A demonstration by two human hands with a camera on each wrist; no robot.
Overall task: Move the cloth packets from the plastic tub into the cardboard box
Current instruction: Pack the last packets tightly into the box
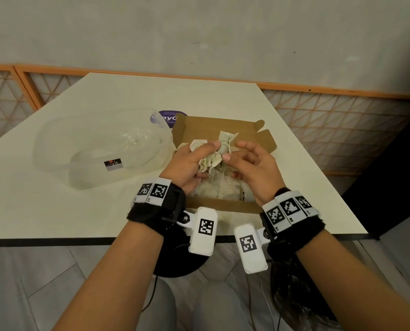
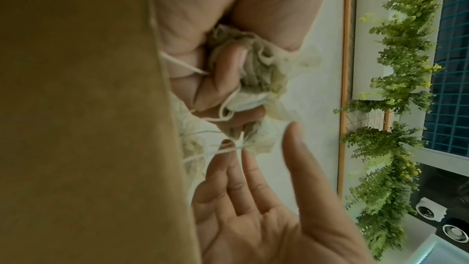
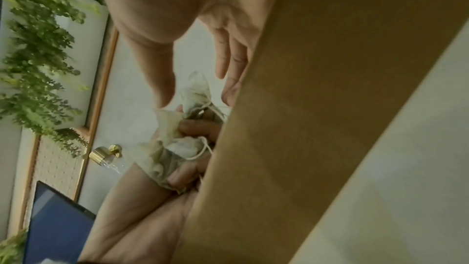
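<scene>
Left grip (image 1: pixel 189 163) clutches bunched cloth packets (image 1: pixel 212 161) above the cardboard box (image 1: pixel 223 206); right grip (image 1: pixel 254 168) beside them, fingers loose.

A cream-white rectangular table (image 1: pixel 223 96) with a dark front edge carries everything. On its left part stands a clear oval plastic tub (image 1: pixel 99 149) bearing a small dark label. Just beside it to the right sits an open brown cardboard box (image 1: pixel 223 130), flaps raised. A round purple printed sticker (image 1: pixel 167 117) lies flat behind both, partly covered.
</scene>
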